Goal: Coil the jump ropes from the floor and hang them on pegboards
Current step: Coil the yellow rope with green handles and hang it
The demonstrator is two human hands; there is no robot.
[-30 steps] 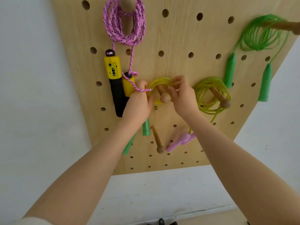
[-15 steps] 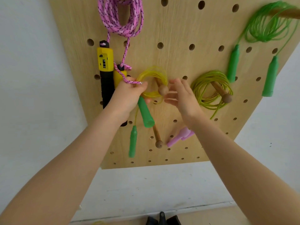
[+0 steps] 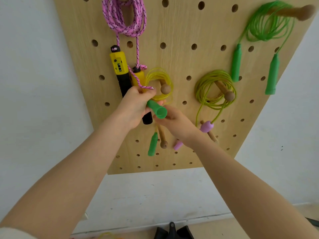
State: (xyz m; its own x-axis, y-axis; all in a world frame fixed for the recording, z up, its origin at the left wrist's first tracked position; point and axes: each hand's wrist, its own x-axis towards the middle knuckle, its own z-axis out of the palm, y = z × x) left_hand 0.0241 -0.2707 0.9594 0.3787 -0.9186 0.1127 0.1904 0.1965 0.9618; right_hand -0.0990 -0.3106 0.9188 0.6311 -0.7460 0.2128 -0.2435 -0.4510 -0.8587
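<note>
In the head view, the wooden pegboard leans against a white wall, and everything else is placed from it. Near the pegboard's middle left, a yellow rope coil hangs around a round-knobbed wooden peg. The left hand is just below that coil, its fingers curled round a green handle whose open end points toward the camera; the hand's knuckles touch the coil's lower strands. The right hand is directly beneath the green handle, fingers bent up against its flared end; whether they actually pinch it cannot be told from this angle. A second green handle dangles lower on the board, beside a lower peg.

At the pegboard's upper left, a pink braided rope hangs in loops, with its yellow and black handles dropping down just left of the yellow coil. At the pegboard's middle right, an olive-green rope coil sits on another peg, its pink handles hanging below, partly hidden by the right wrist. At the upper right corner, a bright green rope is looped over a peg, its two green handles hanging down against the board.
</note>
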